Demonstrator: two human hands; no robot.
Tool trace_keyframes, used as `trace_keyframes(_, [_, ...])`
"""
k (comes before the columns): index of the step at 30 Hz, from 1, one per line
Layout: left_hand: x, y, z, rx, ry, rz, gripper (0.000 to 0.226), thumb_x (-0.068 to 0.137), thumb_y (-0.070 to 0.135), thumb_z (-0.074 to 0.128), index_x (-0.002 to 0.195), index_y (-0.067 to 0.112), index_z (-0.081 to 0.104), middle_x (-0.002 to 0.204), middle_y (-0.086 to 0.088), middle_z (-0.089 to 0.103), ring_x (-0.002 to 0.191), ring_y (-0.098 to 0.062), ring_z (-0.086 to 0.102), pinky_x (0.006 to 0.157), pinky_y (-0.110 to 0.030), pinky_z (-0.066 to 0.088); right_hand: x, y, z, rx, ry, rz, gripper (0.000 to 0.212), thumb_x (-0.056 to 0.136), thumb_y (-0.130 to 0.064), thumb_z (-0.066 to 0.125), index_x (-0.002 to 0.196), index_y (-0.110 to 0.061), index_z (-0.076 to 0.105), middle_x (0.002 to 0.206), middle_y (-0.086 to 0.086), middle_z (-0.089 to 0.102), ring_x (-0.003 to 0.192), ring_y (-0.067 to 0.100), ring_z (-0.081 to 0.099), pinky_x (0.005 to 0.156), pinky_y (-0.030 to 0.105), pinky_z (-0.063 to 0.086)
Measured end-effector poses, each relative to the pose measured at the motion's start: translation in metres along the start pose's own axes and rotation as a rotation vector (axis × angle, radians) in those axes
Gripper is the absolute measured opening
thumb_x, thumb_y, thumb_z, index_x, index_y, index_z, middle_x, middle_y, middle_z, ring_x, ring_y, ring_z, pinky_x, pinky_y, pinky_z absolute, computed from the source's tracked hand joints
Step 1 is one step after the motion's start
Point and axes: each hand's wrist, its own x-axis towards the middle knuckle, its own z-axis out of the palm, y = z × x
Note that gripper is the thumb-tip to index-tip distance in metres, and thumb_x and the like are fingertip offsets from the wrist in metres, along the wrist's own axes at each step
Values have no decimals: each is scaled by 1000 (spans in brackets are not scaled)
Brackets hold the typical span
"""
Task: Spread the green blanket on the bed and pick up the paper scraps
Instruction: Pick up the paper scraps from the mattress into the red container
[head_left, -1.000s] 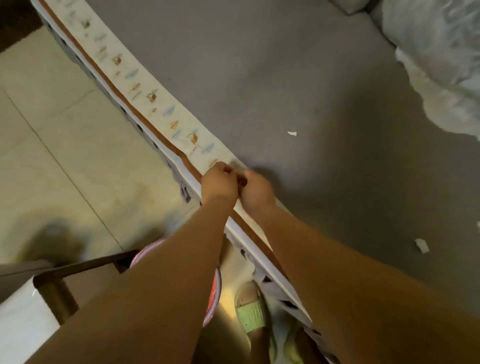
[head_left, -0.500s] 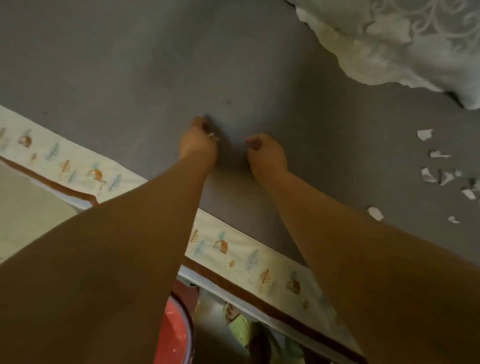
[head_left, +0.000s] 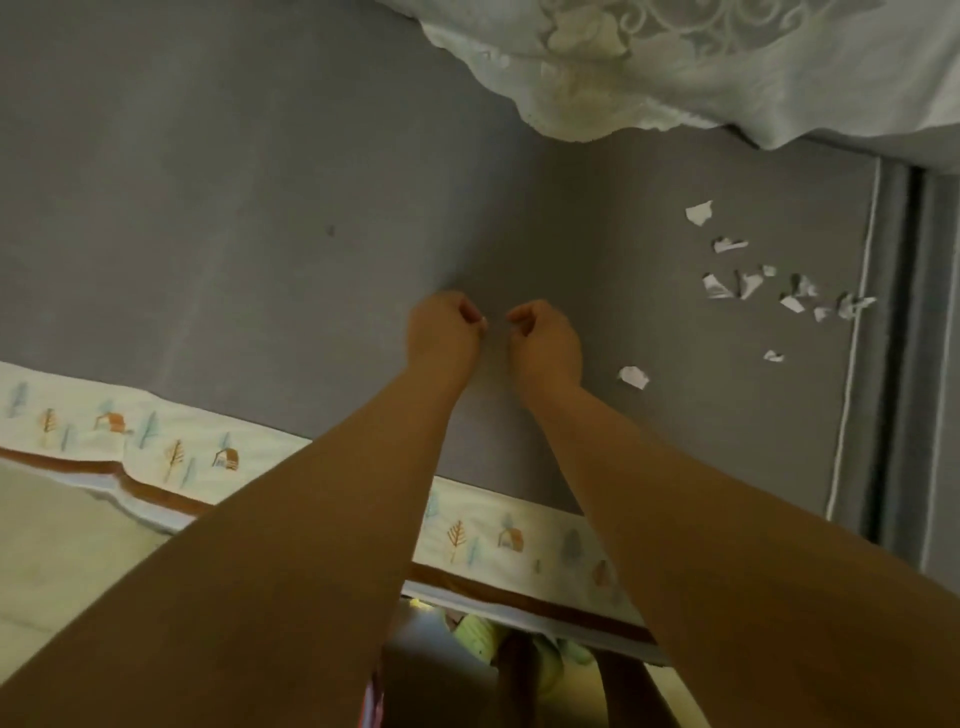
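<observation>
Both hands hover close together over the middle of the bed (head_left: 234, 208), whose sheet is plain grey. The left hand (head_left: 444, 332) has its fingers curled into a loose fist, and a tiny white fleck shows at its fingertips; whether it is a pinched scrap cannot be told. The right hand (head_left: 545, 340) is curled too, thumb and forefinger drawn together toward the left hand. Paper scraps (head_left: 753, 283) lie scattered near the bed's right edge, one scrap (head_left: 634, 376) just beside the right wrist. A pale, lacy blanket (head_left: 727, 67) is bunched at the far edge. A patterned border (head_left: 171, 447) runs along the near edge.
</observation>
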Motion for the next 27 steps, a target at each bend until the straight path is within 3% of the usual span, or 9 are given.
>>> trace_keyframes(3, [-16, 31, 33, -13, -74, 42, 7, 84, 16, 65, 87, 12, 71, 91, -9, 71, 88, -25, 66, 70, -26, 47, 3, 24, -34, -5, 94, 118, 28, 91, -4, 41, 107, -16, 61, 121, 9, 56, 98, 26, 59, 90, 40, 51])
trace_keyframes(6, [-27, 54, 62, -4, -127, 56, 16, 85, 12, 62, 97, 13, 72, 96, -11, 72, 90, -26, 67, 75, -28, 52, 8, 48, -66, -55, 180, 210, 23, 89, -10, 52, 110, -16, 59, 125, 11, 53, 102, 30, 58, 93, 43, 49])
trace_keyframes(9, [-35, 64, 86, 23, -142, 13, 17, 84, 10, 61, 97, 9, 73, 96, -13, 72, 91, -28, 67, 81, -32, 54, 6, 68, -87, -175, 155, 267, 30, 87, -29, 64, 114, -18, 57, 127, 10, 48, 103, 31, 57, 91, 40, 48])
trace_keyframes(12, [-41, 71, 109, -28, -143, -89, 13, 83, 10, 64, 90, 3, 73, 90, -17, 72, 87, -31, 69, 82, -38, 56, 4, 82, -96, -161, 79, 276, 26, 90, -24, 61, 114, -13, 58, 129, 13, 43, 99, 33, 58, 89, 38, 49])
trace_keyframes(17, [-43, 98, 134, -142, -144, -269, 16, 89, 7, 56, 96, 3, 70, 97, -19, 71, 90, -33, 69, 84, -43, 56, 18, 85, -118, -45, -35, 277, 18, 92, -12, 54, 99, -6, 69, 104, 12, 68, 87, 22, 60, 65, 21, 38])
trace_keyframes(20, [-42, 129, 147, -189, -157, -306, 17, 93, 10, 54, 96, 3, 68, 97, -20, 70, 90, -35, 68, 83, -45, 57, 28, 87, -144, 121, 23, 297, 13, 89, -7, 55, 95, -7, 66, 88, 6, 63, 61, 9, 49, 42, 13, 31])
trace_keyframes(21, [-42, 142, 151, -182, -169, -292, 17, 93, 12, 54, 97, 2, 68, 97, -20, 70, 91, -35, 68, 83, -45, 56, 32, 89, -155, 151, 58, 301, 13, 89, -6, 53, 94, -7, 65, 87, 4, 62, 59, 6, 46, 42, 14, 29])
trace_keyframes(23, [-43, 167, 161, -150, -200, -244, 17, 92, 10, 56, 97, 1, 69, 96, -21, 71, 91, -35, 69, 84, -45, 56, 38, 96, -179, 164, 117, 292, 14, 91, -6, 51, 96, -8, 64, 89, 4, 62, 71, 13, 55, 50, 17, 32])
trace_keyframes(27, [-43, 203, 180, -68, -210, -175, 19, 89, 1, 53, 96, -2, 70, 94, -24, 70, 91, -36, 68, 84, -45, 56, 54, 124, -225, 129, 188, 303, 17, 94, -9, 50, 106, -8, 61, 107, 11, 65, 101, 27, 60, 83, 33, 48])
